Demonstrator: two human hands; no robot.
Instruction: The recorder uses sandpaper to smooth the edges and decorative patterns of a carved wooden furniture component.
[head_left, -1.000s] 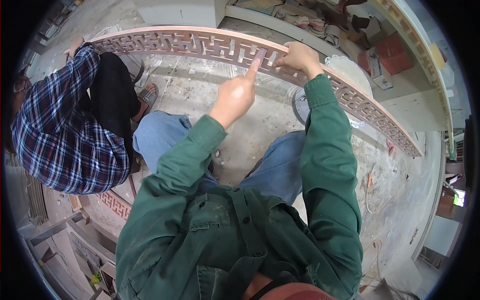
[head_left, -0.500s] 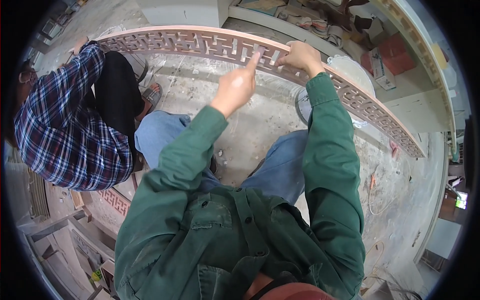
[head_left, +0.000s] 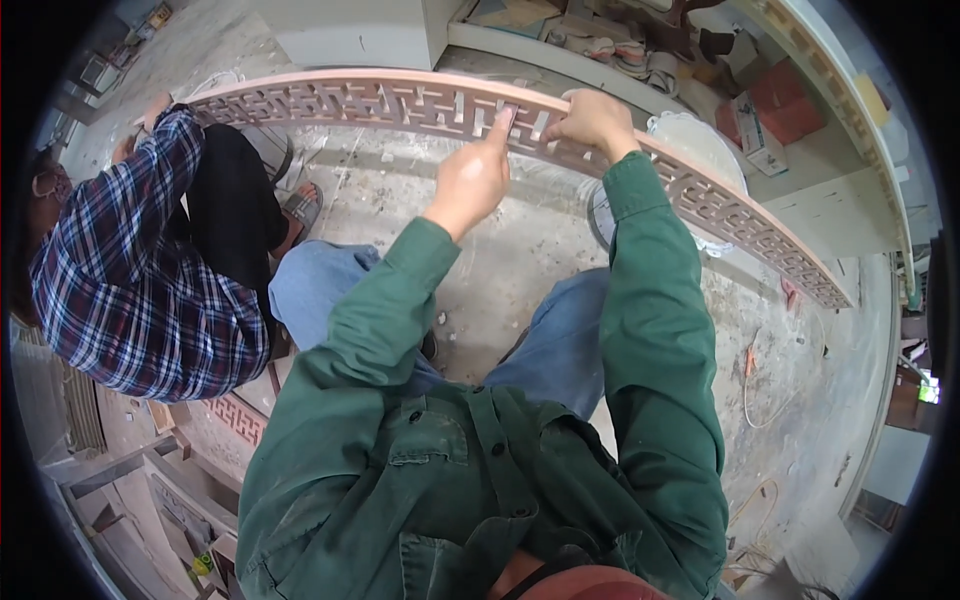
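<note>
A long, reddish-pink lattice panel [head_left: 440, 106] with geometric cut-outs stands on edge across the far side, in front of me. My right hand [head_left: 597, 122] is closed over its top edge, thumb on the near face. At the panel's near face is my left hand [head_left: 474, 178], its index finger pressed up against a cut-out just left of my right hand. The other left fingers are curled in; whatever they pinch, if anything, is hidden. Farther left, another person in a plaid shirt [head_left: 150, 270] has a hand [head_left: 157, 108] at the panel's left end.
Behind the panel stand a pale round-topped stool [head_left: 690, 140] and white cabinets [head_left: 350, 35], with red boxes [head_left: 785, 100] on a shelf. An orange-ended cord [head_left: 750, 362] lies on the dusty floor at right. Wooden frames [head_left: 150, 490] and another lattice piece [head_left: 236, 418] are at lower left.
My left fingertip has shifted slightly left and down along the panel's cut-outs. My right hand keeps its hold on the top edge. The panel sits a little lower in view.
</note>
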